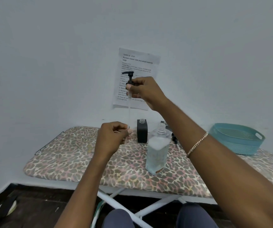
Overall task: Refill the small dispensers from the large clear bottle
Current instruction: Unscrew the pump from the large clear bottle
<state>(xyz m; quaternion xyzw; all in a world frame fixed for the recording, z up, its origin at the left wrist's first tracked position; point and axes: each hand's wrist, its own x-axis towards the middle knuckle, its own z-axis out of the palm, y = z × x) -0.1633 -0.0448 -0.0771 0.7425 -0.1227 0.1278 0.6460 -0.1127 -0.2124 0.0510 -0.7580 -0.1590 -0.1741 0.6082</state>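
Note:
My right hand (146,91) pinches a black pump head (130,79) and holds it high in front of the wall, its clear dip tube (129,112) hanging straight down. My left hand (114,137) grips a small dispenser on the board, almost wholly hidden by the fingers; the tube's lower end reaches that hand. A black small dispenser (142,131) stands uncapped just to the right. The large clear bottle (158,150) stands uncapped in front of it, more than half full of clear liquid with foam on top.
Everything rests on a leopard-print ironing board (76,162) against a white wall. A teal plastic basket (236,140) sits at the right. Dark pump parts (174,138) lie behind the large bottle. A printed sheet (137,66) is taped to the wall. My knees show below.

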